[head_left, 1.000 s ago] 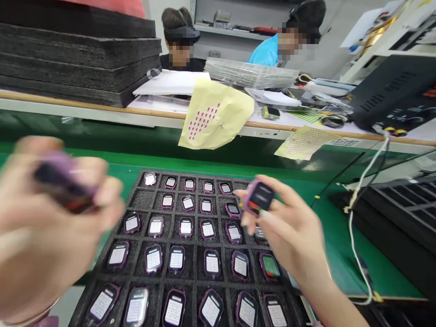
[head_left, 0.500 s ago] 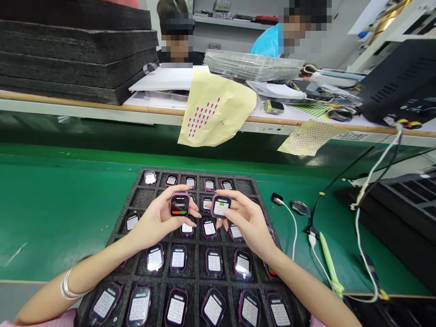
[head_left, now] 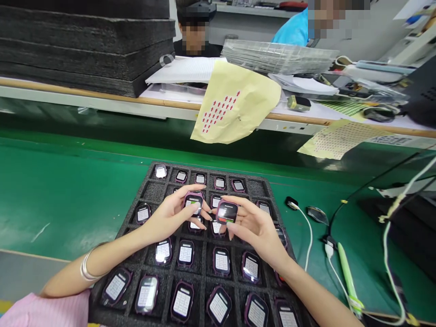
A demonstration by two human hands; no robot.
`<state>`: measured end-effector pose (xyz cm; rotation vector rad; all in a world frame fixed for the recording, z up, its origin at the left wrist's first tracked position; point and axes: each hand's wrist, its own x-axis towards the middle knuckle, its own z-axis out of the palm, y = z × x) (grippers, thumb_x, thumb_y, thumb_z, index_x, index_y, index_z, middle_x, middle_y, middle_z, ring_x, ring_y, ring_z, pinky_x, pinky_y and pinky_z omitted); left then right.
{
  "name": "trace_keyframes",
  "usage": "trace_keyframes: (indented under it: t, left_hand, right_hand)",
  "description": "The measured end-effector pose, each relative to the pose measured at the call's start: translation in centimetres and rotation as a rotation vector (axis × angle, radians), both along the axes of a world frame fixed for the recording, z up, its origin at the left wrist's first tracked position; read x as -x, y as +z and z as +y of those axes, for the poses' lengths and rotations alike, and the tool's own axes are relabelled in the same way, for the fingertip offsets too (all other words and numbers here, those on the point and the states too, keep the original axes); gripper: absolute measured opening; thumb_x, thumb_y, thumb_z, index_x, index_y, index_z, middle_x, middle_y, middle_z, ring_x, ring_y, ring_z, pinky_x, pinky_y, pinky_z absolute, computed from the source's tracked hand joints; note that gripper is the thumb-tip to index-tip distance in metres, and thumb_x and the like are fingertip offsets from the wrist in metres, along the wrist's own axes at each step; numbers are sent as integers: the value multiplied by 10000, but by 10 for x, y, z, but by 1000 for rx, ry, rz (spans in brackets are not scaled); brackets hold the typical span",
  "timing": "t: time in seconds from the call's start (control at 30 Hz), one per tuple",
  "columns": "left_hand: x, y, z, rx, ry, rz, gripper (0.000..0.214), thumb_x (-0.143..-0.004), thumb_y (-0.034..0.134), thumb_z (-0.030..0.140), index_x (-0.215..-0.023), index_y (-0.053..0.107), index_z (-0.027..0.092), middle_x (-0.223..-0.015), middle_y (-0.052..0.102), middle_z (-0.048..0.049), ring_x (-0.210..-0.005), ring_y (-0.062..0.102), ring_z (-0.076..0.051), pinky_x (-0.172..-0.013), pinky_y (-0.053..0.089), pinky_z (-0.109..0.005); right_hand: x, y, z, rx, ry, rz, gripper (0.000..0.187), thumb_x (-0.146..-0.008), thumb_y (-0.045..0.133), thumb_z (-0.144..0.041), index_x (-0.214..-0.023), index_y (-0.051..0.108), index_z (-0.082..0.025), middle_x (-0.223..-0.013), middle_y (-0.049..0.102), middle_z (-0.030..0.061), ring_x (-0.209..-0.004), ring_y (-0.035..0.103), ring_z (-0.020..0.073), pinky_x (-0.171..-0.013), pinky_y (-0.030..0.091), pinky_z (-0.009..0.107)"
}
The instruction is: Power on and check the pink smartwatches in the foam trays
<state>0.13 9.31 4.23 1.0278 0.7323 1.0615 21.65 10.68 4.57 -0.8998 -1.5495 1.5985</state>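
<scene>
My left hand [head_left: 175, 212] is closed around a purple-cased smartwatch body [head_left: 192, 200], its thumb on the screen, which shows a pale grid with a green patch. Beside it, my right hand [head_left: 252, 222] grips a second purple smartwatch body [head_left: 227, 211] by its edges. That screen is dark with a red and green bar along the bottom. Both are held above a black foam tray [head_left: 155, 191] divided into square compartments. Several similar watches sit in the compartments, many with white grids lit on their screens, such as this smartwatch [head_left: 185, 253]. My arms cover some compartments.
A green work surface [head_left: 68, 190] surrounds the tray. To the right lie a white cable [head_left: 309, 227] and a light green pen-like tool [head_left: 345, 268]. Behind, a shelf holds stacked black foam [head_left: 68, 50] and yellow sheets [head_left: 235, 104]. Two people are beyond it.
My left thumb has moved onto its watch's screen, which turned from dark to a pale grid. The right watch's screen went from grid to dark, its thumb now at the lower edge. The view shifted.
</scene>
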Motion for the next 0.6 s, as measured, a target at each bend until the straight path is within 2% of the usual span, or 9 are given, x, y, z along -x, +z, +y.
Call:
trace_keyframes:
  t: [0.1, 0.27, 0.37, 0.43, 0.53, 0.6]
  left_hand:
    - [1, -1, -1, -20, 2, -9, 484, -828, 609, 159, -1283, 445, 184, -1001, 619, -91, -871, 644, -205, -730, 594, -353]
    - [1, -2, -3, -20, 2, -3, 653, -748, 667, 65, -1320, 382, 201, -1050, 615, -95, -916, 645, -214, -795, 569, -360]
    - [1, -2, -3, -6, 14, 28, 586, -791, 647, 112, -1311, 390, 199, -1012, 618, -82, -859, 653, -196, -758, 578, -345]
    - [1, -3, -3, -6, 11, 55, 525, -822, 625, 148, -1297, 407, 201, -979, 620, -70, -816, 654, -185, -727, 584, -335]
    - [1, -2, -4, -20, -13, 58, 515, -802, 632, 119, -1270, 434, 200, -973, 617, -65, -833, 644, -188, -725, 585, -331]
    - [1, -2, -4, -40, -24, 38, 507, -781, 637, 95, -1245, 453, 188, -966, 616, -68, -848, 634, -193, -720, 585, -330]
  right_hand:
    - [3, -1, -2, 0, 6, -13, 414, -833, 665, -227, -1221, 520, -228, -1005, 686, 77, -724, 679, 179, -619, 563, 296]
    - [2, -5, -1, 14, -20, -1, 401, -839, 654, -207, -1218, 524, -231, -1000, 688, 72, -718, 672, 174, -574, 547, 271]
    - [-2, -8, 2, 15, -4, 49, 379, -848, 633, -215, -1215, 539, -223, -980, 691, 72, -705, 671, 180, -560, 530, 272]
    - [-4, -10, 3, 10, 6, 74, 338, -870, 602, -248, -1203, 556, -211, -887, 702, 63, -666, 664, 185, -532, 514, 273]
    - [-4, -11, 3, -2, -27, 46, 277, -900, 571, -294, -1163, 588, -208, -707, 686, 28, -569, 631, 167, -493, 488, 261]
    - [-2, -11, 2, 1, -71, 19, 235, -901, 578, -294, -1122, 604, -219, -726, 690, 25, -540, 621, 151, -466, 472, 244]
